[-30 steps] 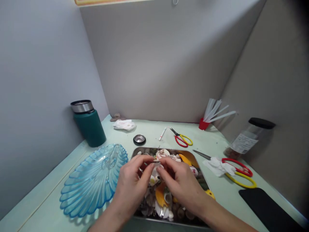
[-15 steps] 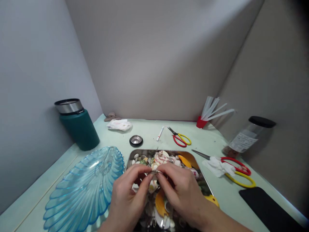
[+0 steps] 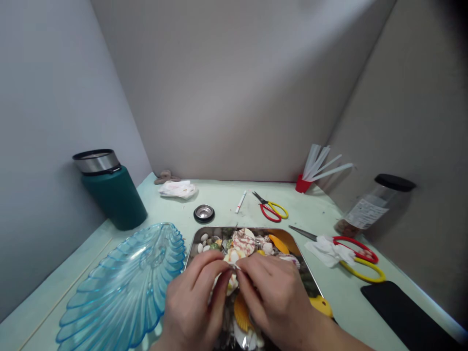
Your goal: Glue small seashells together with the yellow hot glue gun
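Grey walls [image 3: 226,97] close in on three sides of our pale green table [image 3: 219,195]. On its left side we have a clear blue dish [image 3: 131,282] shaped like a shell, and just beside it, in front of us, a metal tray [image 3: 291,239] full of shells and small stones. Behind the dish a green bottle [image 3: 113,197] with a steel neck stands near the wall.

Our left hand [image 3: 195,297] and our right hand [image 3: 276,292] are over the tray, their fingertips nearly meeting. To our right lie a flat black object [image 3: 405,317], large scissors [image 3: 361,261] with red and yellow handles, and a white tissue [image 3: 329,251] on those scissors; behind them we see a jar [image 3: 369,209] with a black lid. Further back are small scissors [image 3: 268,203], a red cup [image 3: 302,184] of white straws [image 3: 319,163], a crumpled white bag [image 3: 178,190], a round lid [image 3: 204,213] and a white pen [image 3: 241,202].

Among the shells we see a striped one [image 3: 244,242] and a yellow one [image 3: 242,312]. Both our hands are pinched nearly closed, thumb to finger, on a small pale piece [image 3: 233,265] above the middle of the tray; we cannot tell exactly what it is.
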Motion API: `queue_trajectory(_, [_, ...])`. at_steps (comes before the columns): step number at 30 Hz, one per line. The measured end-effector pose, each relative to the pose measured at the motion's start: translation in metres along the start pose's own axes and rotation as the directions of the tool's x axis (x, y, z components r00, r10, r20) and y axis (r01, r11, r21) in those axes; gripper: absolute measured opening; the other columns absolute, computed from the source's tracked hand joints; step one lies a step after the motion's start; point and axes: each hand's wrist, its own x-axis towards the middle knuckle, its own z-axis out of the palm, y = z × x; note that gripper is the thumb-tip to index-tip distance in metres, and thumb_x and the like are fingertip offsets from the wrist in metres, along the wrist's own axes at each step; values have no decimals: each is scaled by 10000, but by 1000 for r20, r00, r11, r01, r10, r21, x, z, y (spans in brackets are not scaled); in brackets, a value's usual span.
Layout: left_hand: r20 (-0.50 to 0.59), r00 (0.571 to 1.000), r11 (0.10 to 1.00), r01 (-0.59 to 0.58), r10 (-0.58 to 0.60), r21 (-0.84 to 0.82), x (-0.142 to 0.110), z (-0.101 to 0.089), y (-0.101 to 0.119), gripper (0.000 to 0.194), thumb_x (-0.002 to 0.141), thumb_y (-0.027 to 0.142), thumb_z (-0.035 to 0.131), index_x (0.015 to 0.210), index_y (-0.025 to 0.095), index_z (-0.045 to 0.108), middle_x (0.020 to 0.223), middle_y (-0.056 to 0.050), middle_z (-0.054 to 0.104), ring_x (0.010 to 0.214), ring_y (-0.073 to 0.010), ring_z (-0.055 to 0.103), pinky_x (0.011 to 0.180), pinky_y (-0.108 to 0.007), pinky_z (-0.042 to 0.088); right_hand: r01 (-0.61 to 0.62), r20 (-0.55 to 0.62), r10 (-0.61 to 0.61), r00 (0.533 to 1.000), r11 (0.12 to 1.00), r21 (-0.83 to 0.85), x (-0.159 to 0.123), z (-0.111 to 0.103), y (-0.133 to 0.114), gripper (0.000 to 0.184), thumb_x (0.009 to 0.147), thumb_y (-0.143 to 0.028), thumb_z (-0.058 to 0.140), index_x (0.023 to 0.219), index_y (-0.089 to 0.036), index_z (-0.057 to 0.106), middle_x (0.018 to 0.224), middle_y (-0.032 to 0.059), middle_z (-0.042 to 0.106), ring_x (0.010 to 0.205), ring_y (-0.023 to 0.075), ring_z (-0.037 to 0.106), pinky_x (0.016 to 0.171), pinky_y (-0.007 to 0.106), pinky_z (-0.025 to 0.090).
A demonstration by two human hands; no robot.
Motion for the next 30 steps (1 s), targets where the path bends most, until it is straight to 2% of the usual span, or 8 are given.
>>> queue_trajectory(6, [-7,997,996,-72,73,59,-5,1,-4,214,818,49,565,977,189,597,958,-60,693,873,-159,657,777,-241,506,1,-9,-1,1000,1000,23,0,0,-1,220,887,-126,433,714,-157,565,623,26,556,575,145,521,569,269,342])
queue_trajectory(14, [-80,985,988,-152,155,39,-3,-1,-4,183,799,28,595,938,135,648,934,-74,706,879,-141,648,805,-214,485,7,-45,-4,999,997,78,0,0,-2,209,879,-113,448,714,-145,574,608,17,548,550,130,515,553,255,337])
queue_trajectory(24, [-33,991,991,-131,131,20,-6,-1,-8,222,792,17,601,967,149,635,959,-68,706,896,-144,643,824,-229,476,81,-30,-83,996,993,-81,1,-1,-2,237,845,-98,454,635,-163,541,576,18,515,537,148,462,546,285,299])
queue_trajectory(28, [-44,994,995,-95,95,2,-5,-2,-6,218,795,21,597,956,165,629,939,-49,709,885,-134,648,839,-214,468,66,-34,-67,997,997,-35,0,-2,-5,237,864,-110,439,662,-158,552,591,20,523,551,147,478,557,278,307])
queue_trajectory(30, [-34,999,998,-19,17,-64,-2,-3,-3,198,800,42,594,937,181,629,904,-30,711,854,-129,655,810,-204,481,14,-29,-13,999,999,49,0,-4,-7,235,887,-141,436,687,-156,559,609,17,533,556,140,493,557,268,312])
